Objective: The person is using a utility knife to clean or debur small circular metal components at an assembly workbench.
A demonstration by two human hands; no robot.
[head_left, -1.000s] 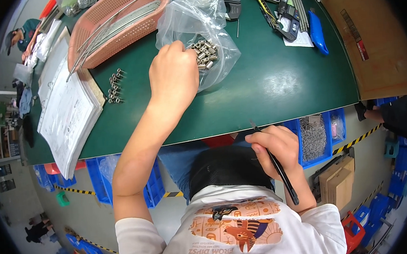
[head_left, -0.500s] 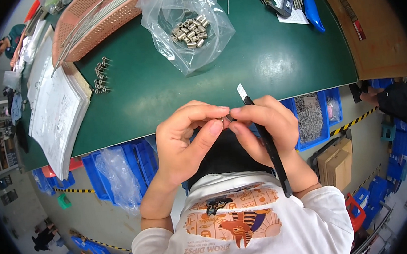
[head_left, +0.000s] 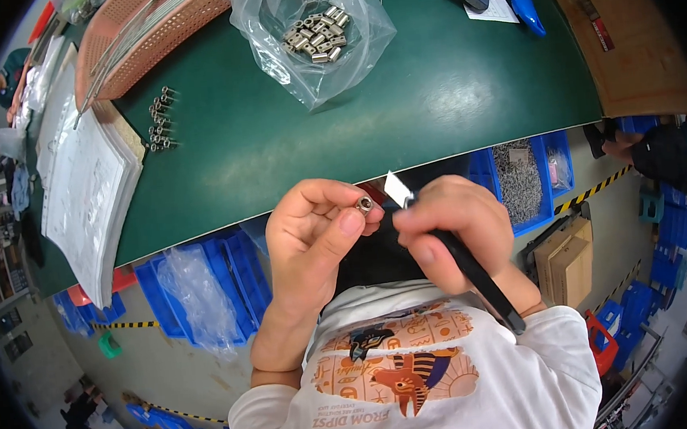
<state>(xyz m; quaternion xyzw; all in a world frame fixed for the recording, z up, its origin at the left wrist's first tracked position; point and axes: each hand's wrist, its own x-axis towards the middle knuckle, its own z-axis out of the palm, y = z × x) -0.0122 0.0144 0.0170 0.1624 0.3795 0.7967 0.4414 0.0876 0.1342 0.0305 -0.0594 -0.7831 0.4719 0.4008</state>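
Observation:
My left hand [head_left: 301, 241] pinches a small metal sleeve [head_left: 364, 205] between thumb and fingertips, its round hole facing up. Wrapped in my right hand [head_left: 471, 217] is a black utility knife [head_left: 482, 278], the bare blade pointing up and left, close to the sleeve but apart from it. Both hands are in front of my body, just off the near edge of the green table [head_left: 276, 155]. On the table, a clear plastic bag [head_left: 310, 85] lies open, with several similar metal sleeves [head_left: 317, 37] inside.
Small metal pieces with thin stems [head_left: 162, 119] lie in a cluster at the left, beside a stack of papers [head_left: 91, 192] and a pink perforated basket [head_left: 129, 46] of rods. A blue-handled tool [head_left: 524, 2] is at the far right. Blue bins [head_left: 480, 177] stand below the table edge.
My hands have drawn apart. The right hand has turned the knife so its blade comes down toward the sleeve, and the sleeve now shows its open end in my left fingers.

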